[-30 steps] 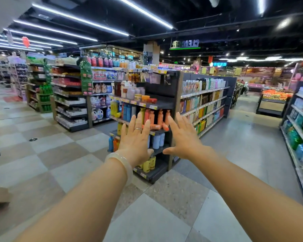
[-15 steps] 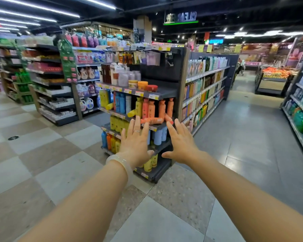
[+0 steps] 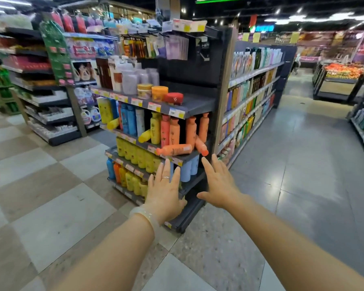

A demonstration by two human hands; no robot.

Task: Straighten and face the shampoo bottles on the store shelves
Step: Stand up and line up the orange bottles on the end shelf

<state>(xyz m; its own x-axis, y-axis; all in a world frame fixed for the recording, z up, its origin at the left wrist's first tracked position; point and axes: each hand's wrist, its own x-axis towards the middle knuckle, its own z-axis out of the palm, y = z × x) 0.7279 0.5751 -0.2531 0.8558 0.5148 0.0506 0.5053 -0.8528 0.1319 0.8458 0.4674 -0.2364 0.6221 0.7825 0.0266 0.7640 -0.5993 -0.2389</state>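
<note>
- The person stood in the aisle facing the end shelf unit [image 3: 200, 103], both bare arms stretched out toward it.
- The left hand [image 3: 165, 194] was held flat with its back to the camera, fingers straight and close together, a ring on one finger and a pale bangle [image 3: 144, 215] at the wrist. It held nothing.
- The right hand [image 3: 218, 185] was likewise flat, fingers straight and slightly fanned, thumb stuck out to the side, nothing in it.
- Both hands hung in the air in front of the lower shelves; whether they touched anything I could not tell.
- On the second shelf down, upright orange shampoo bottles [image 3: 174, 131] stood in a row beside yellow and blue ones.
- One orange bottle [image 3: 173, 149] lay flat on its side at the shelf's front edge, cap pointing left.
- Another orange bottle [image 3: 201, 145] leaned tilted just beside it, cap down at the right corner.
- A yellow bottle [image 3: 144, 136] lay tipped among the upright ones, and a second yellow bottle [image 3: 112, 123] leaned further left.
- Three squat jars [image 3: 159, 93] sat on the shelf above.
</note>
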